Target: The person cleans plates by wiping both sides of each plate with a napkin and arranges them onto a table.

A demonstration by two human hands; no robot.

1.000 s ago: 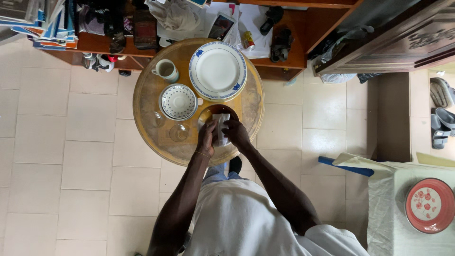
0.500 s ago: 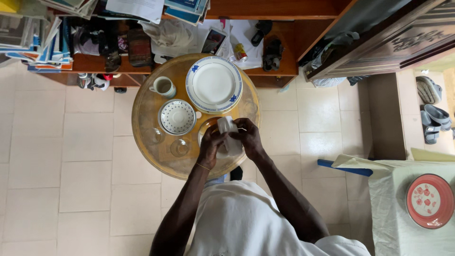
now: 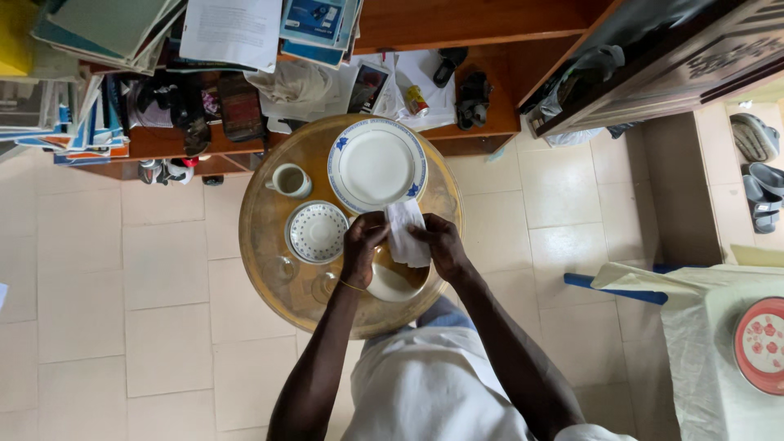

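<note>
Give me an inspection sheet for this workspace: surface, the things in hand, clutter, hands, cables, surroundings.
Surface: round wooden table, on a pale tiled floor.
Things in hand: white cloth held between both hands above a white bowl.
Clutter: large white plate with blue rim, small dotted plate, white cup, two clear glasses near the left edge.
Hands: left hand and right hand both grip the cloth.
Cables: nothing seen.
Surroundings: wooden shelf with books, papers and shoes; a cloth-covered table with a red plate at right.
</note>
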